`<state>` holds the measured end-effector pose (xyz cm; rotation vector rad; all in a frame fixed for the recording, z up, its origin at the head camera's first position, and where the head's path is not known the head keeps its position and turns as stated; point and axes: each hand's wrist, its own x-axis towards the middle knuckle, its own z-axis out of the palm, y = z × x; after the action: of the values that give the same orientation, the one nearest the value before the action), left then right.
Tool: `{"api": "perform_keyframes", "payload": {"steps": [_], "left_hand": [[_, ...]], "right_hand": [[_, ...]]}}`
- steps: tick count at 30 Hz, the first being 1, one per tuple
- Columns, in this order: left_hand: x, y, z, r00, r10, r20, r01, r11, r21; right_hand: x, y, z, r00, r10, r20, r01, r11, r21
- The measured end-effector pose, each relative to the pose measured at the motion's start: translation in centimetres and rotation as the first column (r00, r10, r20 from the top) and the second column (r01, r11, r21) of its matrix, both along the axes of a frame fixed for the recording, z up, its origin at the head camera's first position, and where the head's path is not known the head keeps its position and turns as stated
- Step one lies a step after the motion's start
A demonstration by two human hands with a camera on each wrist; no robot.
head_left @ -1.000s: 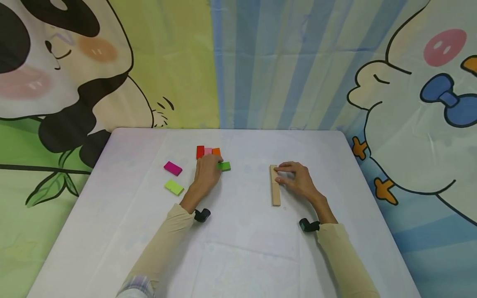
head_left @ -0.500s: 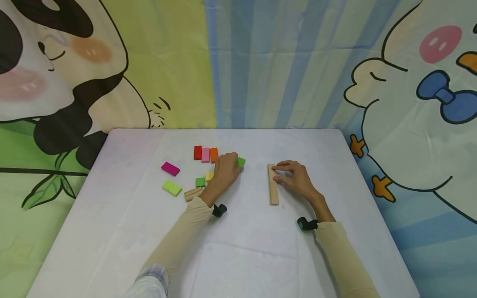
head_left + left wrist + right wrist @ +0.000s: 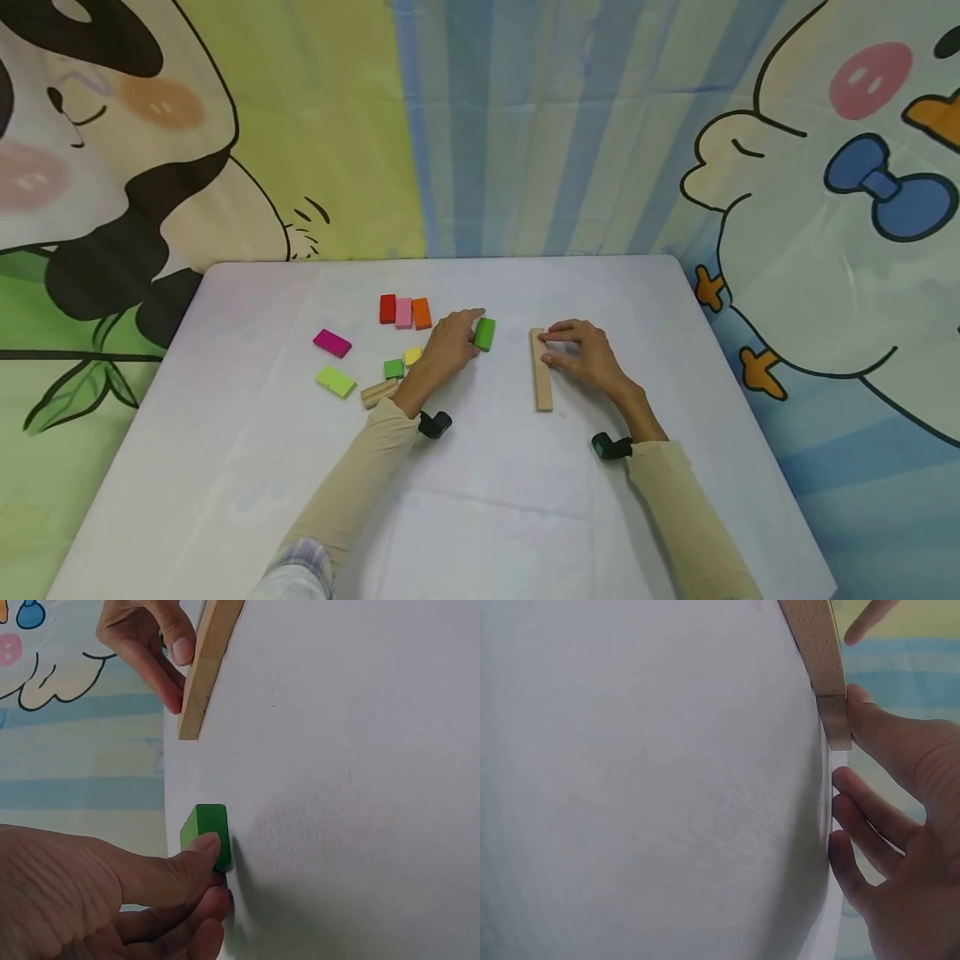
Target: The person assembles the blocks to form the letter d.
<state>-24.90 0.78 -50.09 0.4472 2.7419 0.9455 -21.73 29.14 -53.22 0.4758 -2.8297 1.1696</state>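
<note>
My left hand (image 3: 450,346) pinches a green block (image 3: 484,333) between thumb and fingers, right of the scattered blocks. The left wrist view shows the thumb (image 3: 206,841) on the face of this green block (image 3: 210,829). A long plain wooden strip (image 3: 542,375) lies lengthwise in front of my right hand (image 3: 588,354), whose thumb and fingertips touch its right side. Close up in the right wrist view, the wooden strip (image 3: 817,652) looks like two pieces end to end, the thumb (image 3: 870,712) against its side. A gap separates the green block from the strip.
Red (image 3: 387,309), pink (image 3: 403,313) and orange (image 3: 422,313) blocks stand in a row at the back. Magenta (image 3: 332,342), lime (image 3: 335,382), small green (image 3: 393,368), yellow (image 3: 412,356) and plain wooden (image 3: 378,392) blocks lie to the left on the white table (image 3: 480,533).
My left hand has moved right with the green block, which has turned lengthwise, uncovering the yellow, small green and wooden blocks. My right hand stays at the strip. The head view has shifted slightly.
</note>
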Motion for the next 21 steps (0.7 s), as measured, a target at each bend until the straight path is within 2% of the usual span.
{"api": "perform_keyframes", "payload": {"steps": [6,12,21], "left_hand": [[-0.5,0.6,-0.4,1.000,-0.010,-0.010,0.009,1.000,-0.011],[-1.3,1.7,-0.6,1.000,-0.003,0.007,0.003,1.000,-0.001],[-2.1,3.3,-1.3,1.000,-0.008,-0.015,0.009,0.996,0.085]], "right_hand": [[0.2,0.1,0.2,1.000,0.009,0.028,-0.009,1.000,0.011],[0.3,0.1,0.3,0.999,0.009,0.047,-0.009,1.000,0.007],[0.3,0.1,0.1,0.999,-0.004,0.053,0.003,1.000,0.026]]}}
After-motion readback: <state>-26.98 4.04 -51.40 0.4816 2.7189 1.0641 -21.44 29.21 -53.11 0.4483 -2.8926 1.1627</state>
